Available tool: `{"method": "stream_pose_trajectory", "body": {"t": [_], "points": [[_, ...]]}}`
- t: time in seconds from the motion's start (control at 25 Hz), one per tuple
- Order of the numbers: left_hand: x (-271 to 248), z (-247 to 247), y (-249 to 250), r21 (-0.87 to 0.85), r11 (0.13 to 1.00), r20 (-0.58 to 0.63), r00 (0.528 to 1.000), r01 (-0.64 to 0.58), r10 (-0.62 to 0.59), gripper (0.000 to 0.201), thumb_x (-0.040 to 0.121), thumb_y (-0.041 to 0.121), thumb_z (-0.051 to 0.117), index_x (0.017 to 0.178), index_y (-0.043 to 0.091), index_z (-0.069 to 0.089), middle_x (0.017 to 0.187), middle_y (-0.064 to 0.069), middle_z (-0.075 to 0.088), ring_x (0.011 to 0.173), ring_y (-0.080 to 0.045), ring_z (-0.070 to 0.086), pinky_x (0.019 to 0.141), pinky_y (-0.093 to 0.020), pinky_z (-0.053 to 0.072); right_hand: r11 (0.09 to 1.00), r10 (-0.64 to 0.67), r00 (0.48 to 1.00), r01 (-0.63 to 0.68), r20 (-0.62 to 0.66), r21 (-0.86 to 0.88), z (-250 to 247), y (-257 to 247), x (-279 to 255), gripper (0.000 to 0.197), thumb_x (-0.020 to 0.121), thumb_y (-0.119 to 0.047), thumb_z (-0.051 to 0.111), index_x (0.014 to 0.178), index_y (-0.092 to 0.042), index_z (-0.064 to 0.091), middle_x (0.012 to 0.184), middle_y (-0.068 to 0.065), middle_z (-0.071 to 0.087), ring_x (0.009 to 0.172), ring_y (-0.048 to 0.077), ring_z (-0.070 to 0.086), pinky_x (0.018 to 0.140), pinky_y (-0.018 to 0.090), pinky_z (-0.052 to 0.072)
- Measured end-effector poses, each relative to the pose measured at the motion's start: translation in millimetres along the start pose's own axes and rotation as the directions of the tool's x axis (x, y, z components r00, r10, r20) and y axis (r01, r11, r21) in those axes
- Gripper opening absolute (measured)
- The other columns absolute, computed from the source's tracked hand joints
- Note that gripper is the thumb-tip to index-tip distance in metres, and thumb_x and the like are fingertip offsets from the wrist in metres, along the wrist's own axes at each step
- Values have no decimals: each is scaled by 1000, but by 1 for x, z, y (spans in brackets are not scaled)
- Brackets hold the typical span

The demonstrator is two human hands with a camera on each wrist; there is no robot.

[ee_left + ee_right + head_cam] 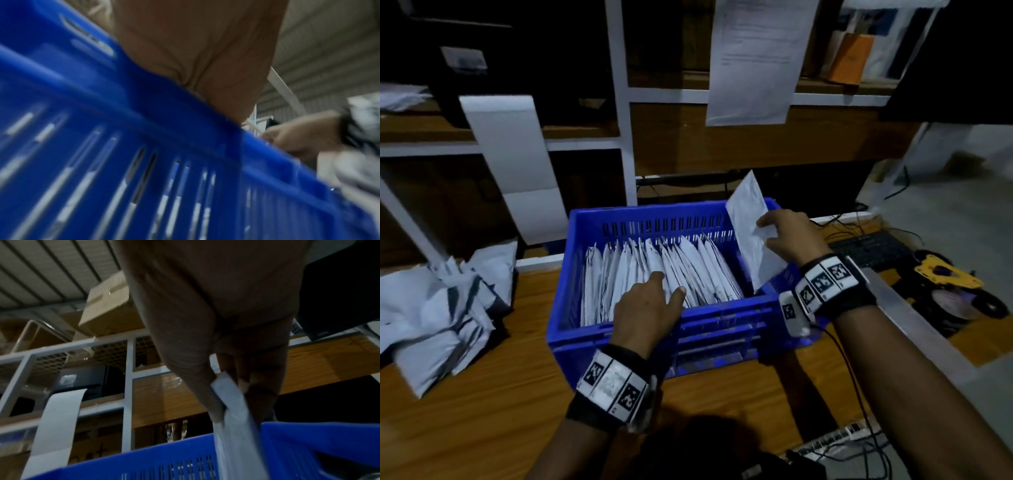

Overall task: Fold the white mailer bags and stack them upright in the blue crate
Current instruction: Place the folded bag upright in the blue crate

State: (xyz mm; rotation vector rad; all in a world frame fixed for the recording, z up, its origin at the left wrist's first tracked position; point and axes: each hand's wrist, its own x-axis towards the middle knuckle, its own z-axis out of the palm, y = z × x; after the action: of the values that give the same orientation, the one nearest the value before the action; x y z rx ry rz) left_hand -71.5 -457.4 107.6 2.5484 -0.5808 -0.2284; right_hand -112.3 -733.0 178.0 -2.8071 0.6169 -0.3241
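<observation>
A blue crate (647, 216) stands on the wooden table, with several folded white mailer bags (688, 270) upright in a row inside it. My left hand (650, 301) reaches over the near rim, its straight fingers pressing the row toward the left. My right hand (787, 236) pinches a folded white mailer bag (748, 219) between thumb and fingers. That bag stands upright in the gap at the crate's right end. In the right wrist view the same mailer bag (232, 415) hangs from my fingers over the crate (144, 464). The left wrist view is blurred and mostly shows the crate wall (123, 146).
A heap of unfolded white mailer bags (445, 308) lies on the table at the left. Shelving with a paper strip (517, 164) and a hanging sheet (756, 58) rises behind the crate. A keyboard (873, 250), a yellow tape dispenser (945, 274) and cables sit at the right.
</observation>
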Motion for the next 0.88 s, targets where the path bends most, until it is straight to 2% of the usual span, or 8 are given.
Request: {"method": "stream_pose_trajectory", "body": {"t": [0.12, 0.28, 0.4, 0.48, 0.64, 0.72, 0.8, 0.88], "points": [[-4, 0, 15, 149, 984, -50, 995, 97, -91, 61, 102, 58, 35, 145, 15, 43, 126, -15, 64, 113, -35, 61, 84, -38, 46, 983, 13, 980, 24, 201, -182, 2, -5, 33, 42, 88, 1, 57, 125, -17, 68, 134, 14, 60, 123, 33, 57, 98, 42, 50], [-6, 1, 22, 200, 968, -85, 987, 150, -135, 60, 101, 58, 35, 142, 17, 47, 123, -13, 66, 112, -34, 62, 84, -38, 46, 943, -1, 951, 104, 310, -315, 11, -8, 67, 35, 92, 0, 52, 125, -3, 64, 132, 18, 61, 123, 35, 58, 98, 44, 50], [-5, 3, 23, 224, 959, -117, 982, 173, -150, 59, 101, 58, 34, 144, 19, 46, 124, -10, 67, 113, -31, 62, 80, -36, 43, 912, -24, 875, 218, 484, -348, 23, 1, 80, 17, 81, -4, 71, 90, -19, 72, 113, 7, 68, 111, 28, 66, 94, 41, 54], [-4, 4, 24, 226, 954, -135, 976, 197, -169, 60, 101, 58, 34, 148, 21, 44, 127, -8, 67, 115, -30, 61, 83, -35, 43, 894, -14, 802, 278, 597, -352, 33, 5, 87, 27, 70, -7, 84, 72, -30, 69, 100, -7, 65, 105, 17, 67, 92, 36, 56], [1, 7, 26, 221, 948, -150, 968, 229, -200, 61, 100, 56, 37, 149, 21, 43, 126, -8, 67, 113, -30, 62, 79, -35, 40, 913, -60, 796, 288, 603, -290, 49, -3, 90, 26, 84, -18, 77, 110, -15, 74, 104, 3, 73, 98, 23, 71, 86, 38, 59], [3, 9, 26, 223, 943, -151, 965, 246, -216, 60, 99, 56, 37, 147, 21, 44, 123, -9, 68, 111, -30, 63, 76, -36, 37, 938, -34, 714, 265, 700, -225, 49, -10, 92, 29, 86, -14, 76, 114, -10, 73, 98, 2, 74, 94, 21, 73, 75, 34, 61], [2, 11, 24, 227, 940, -161, 962, 254, -221, 59, 99, 55, 37, 146, 20, 46, 121, -8, 69, 110, -30, 63, 75, -36, 35, 971, 5, 543, 200, 840, -135, 48, -16, 97, 32, 90, 0, 69, 122, 2, 67, 97, 5, 70, 89, 15, 72, 58, 21, 57], [2, 12, 23, 223, 941, -175, 960, 253, -216, 58, 99, 55, 38, 144, 20, 47, 119, -8, 69, 109, -29, 63, 75, -36, 35, 969, 5, 471, 216, 882, -121, 48, -21, 99, 35, 93, 8, 61, 128, 6, 61, 105, 10, 65, 105, 24, 68, 56, 16, 55]]}}
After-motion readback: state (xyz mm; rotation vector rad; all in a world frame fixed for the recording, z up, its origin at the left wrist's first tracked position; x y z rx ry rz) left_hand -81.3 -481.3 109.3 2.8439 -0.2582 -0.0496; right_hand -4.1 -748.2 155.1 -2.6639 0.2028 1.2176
